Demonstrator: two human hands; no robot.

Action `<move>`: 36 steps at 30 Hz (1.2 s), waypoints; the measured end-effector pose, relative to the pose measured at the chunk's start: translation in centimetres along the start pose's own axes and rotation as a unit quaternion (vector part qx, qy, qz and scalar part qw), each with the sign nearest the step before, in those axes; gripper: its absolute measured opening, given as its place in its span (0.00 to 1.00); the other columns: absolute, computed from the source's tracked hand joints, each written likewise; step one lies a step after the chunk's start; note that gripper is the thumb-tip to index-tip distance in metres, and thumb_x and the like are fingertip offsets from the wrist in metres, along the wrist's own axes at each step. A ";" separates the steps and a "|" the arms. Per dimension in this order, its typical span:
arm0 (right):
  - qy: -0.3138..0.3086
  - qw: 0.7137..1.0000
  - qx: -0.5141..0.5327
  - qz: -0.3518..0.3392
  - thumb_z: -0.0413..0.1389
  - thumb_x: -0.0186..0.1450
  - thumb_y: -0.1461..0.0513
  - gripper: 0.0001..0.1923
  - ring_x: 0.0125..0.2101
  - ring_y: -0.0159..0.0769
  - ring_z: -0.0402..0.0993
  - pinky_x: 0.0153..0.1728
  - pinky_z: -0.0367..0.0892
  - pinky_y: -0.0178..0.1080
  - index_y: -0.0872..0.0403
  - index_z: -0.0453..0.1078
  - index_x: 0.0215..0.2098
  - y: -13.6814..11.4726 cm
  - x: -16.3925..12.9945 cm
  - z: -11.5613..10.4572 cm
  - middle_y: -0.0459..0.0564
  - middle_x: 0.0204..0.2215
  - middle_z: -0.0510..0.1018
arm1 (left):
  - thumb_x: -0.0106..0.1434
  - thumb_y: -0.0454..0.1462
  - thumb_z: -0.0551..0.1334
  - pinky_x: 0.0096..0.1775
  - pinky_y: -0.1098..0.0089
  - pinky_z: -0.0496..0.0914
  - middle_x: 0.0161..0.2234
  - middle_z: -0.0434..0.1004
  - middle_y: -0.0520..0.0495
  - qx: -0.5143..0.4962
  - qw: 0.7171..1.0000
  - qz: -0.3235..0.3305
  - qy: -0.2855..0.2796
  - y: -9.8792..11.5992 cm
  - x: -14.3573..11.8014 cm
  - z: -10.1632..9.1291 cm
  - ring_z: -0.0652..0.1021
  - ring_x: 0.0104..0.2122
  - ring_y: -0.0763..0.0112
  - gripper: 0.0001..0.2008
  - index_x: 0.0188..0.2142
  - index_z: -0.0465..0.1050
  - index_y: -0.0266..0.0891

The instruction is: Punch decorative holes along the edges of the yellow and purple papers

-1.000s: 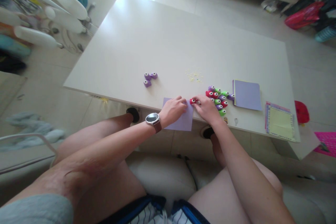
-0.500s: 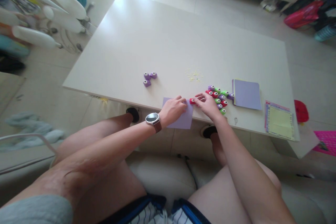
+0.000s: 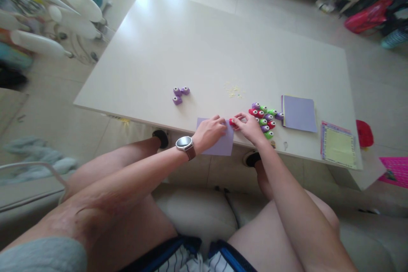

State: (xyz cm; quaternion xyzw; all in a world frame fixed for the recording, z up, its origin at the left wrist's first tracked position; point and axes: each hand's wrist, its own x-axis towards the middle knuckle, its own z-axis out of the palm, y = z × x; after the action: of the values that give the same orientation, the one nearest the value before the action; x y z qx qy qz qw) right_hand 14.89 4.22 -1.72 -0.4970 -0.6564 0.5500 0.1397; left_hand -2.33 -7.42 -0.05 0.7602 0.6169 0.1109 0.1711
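left hand (image 3: 208,132) presses flat on purple paper sheet (image 3: 219,143) at table (image 3: 191,51) edge; right hand (image 3: 250,127) fingers seemingly pinch small red punch (image 3: 232,123), view blurry.

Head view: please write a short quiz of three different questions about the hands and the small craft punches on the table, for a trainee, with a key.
1. True or false: the left hand rests on the loose purple sheet at the near edge of the table.
2. Which colour is the punch at the fingertips of the right hand? A green, B red, C purple.
3. Fill in: the separate group of three punches left of the hands is all ____.

Key:
1. True.
2. B. It sits at the sheet's right edge.
3. Purple. The mixed cluster lies right of the hands, beside the purple paper pad.
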 end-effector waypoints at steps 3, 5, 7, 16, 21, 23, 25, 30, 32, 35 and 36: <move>-0.003 1.000 -0.008 -0.008 0.66 0.65 0.51 0.16 0.29 0.38 0.79 0.30 0.77 0.38 0.54 0.71 0.33 -0.3 -0.2 0.0 0.51 0.33 0.79 | 0.73 0.37 0.60 0.39 0.67 0.73 0.49 0.79 0.42 -0.002 1.000 0.000 0.002 0.0 0.0 0.1 0.73 0.50 0.61 0.10 0.47 0.81 0.41; -0.003 1.000 -0.011 -0.008 0.66 0.65 0.51 0.16 0.29 0.38 0.79 0.30 0.77 0.37 0.54 0.70 0.33 -0.4 -0.2 0.0 0.50 0.33 0.79 | 0.73 0.37 0.60 0.39 0.67 0.73 0.49 0.79 0.42 -0.003 1.000 -0.001 0.006 -0.1 0.1 0.2 0.73 0.50 0.61 0.10 0.47 0.81 0.41; 0.001 1.000 -0.014 -0.009 0.66 0.66 0.53 0.15 0.29 0.37 0.79 0.30 0.76 0.37 0.54 0.70 0.33 -0.4 -0.3 0.0 0.50 0.32 0.79 | 0.73 0.37 0.61 0.40 0.67 0.73 0.49 0.79 0.43 -0.004 1.000 -0.002 0.008 -0.1 0.1 0.2 0.73 0.50 0.61 0.10 0.47 0.81 0.41; 0.005 0.999 -0.044 -0.008 0.64 0.66 0.53 0.14 0.27 0.38 0.77 0.31 0.76 0.39 0.53 0.69 0.33 -0.4 -0.3 0.0 0.50 0.30 0.79 | 0.72 0.38 0.62 0.39 0.67 0.72 0.48 0.80 0.43 -0.009 1.000 -0.009 0.017 0.0 0.2 0.1 0.74 0.50 0.61 0.09 0.46 0.81 0.41; 0.005 0.999 -0.039 -0.004 0.65 0.66 0.53 0.15 0.27 0.38 0.77 0.30 0.75 0.38 0.52 0.68 0.32 -0.3 -0.1 0.1 0.50 0.30 0.80 | 0.72 0.38 0.62 0.39 0.68 0.73 0.49 0.80 0.42 -0.011 1.000 -0.010 0.012 0.0 0.2 -0.1 0.73 0.50 0.60 0.08 0.46 0.81 0.41; 0.006 0.999 -0.043 0.000 0.64 0.66 0.54 0.14 0.27 0.38 0.77 0.30 0.75 0.38 0.53 0.68 0.32 -0.3 -0.1 0.2 0.50 0.30 0.80 | 0.72 0.37 0.62 0.40 0.68 0.73 0.49 0.80 0.42 -0.008 1.000 -0.009 0.010 0.0 0.2 -0.1 0.73 0.50 0.60 0.08 0.45 0.81 0.40; 0.006 0.999 -0.045 0.003 0.64 0.66 0.56 0.12 0.27 0.39 0.78 0.30 0.75 0.38 0.53 0.68 0.32 -0.3 0.0 0.2 0.51 0.31 0.80 | 0.72 0.37 0.62 0.40 0.68 0.73 0.48 0.80 0.42 -0.006 1.000 -0.010 0.009 0.1 0.2 -0.2 0.73 0.50 0.60 0.08 0.45 0.81 0.40; 0.010 0.999 -0.051 0.007 0.62 0.67 0.60 0.09 0.27 0.39 0.78 0.31 0.75 0.39 0.53 0.68 0.31 -0.5 -0.1 0.3 0.51 0.31 0.81 | 0.71 0.37 0.63 0.44 0.65 0.73 0.48 0.81 0.42 -0.010 1.000 -0.011 0.013 0.1 0.3 -0.3 0.74 0.50 0.59 0.08 0.44 0.81 0.39; 0.008 0.999 -0.046 0.007 0.63 0.67 0.58 0.10 0.28 0.38 0.78 0.31 0.75 0.38 0.53 0.68 0.31 -0.5 -0.1 0.3 0.51 0.31 0.81 | 0.71 0.37 0.63 0.49 0.62 0.72 0.48 0.81 0.43 -0.019 0.999 -0.009 0.027 -0.1 0.5 -0.4 0.75 0.50 0.58 0.08 0.45 0.81 0.39; 0.006 0.999 -0.039 0.007 0.64 0.66 0.56 0.12 0.28 0.38 0.78 0.30 0.75 0.37 0.53 0.69 0.31 -0.5 0.0 0.3 0.51 0.31 0.81 | 0.70 0.36 0.64 0.51 0.61 0.71 0.47 0.81 0.43 -0.067 0.995 -0.028 0.067 -0.7 1.2 -0.4 0.75 0.50 0.58 0.08 0.44 0.82 0.40; 0.008 0.999 -0.040 0.005 0.64 0.66 0.56 0.12 0.27 0.37 0.78 0.30 0.75 0.37 0.53 0.69 0.31 -0.5 0.1 0.3 0.51 0.31 0.81 | 0.70 0.36 0.64 0.50 0.62 0.71 0.46 0.81 0.43 -0.100 0.990 -0.049 0.082 -1.0 1.6 -0.3 0.76 0.49 0.59 0.07 0.44 0.82 0.40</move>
State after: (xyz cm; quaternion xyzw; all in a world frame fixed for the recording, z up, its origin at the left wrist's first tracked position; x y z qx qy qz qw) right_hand 14.36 4.13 -1.45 -0.5097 -0.6742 0.5204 0.1220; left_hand -2.98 -5.66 -0.22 0.6964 0.6511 0.2255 0.2004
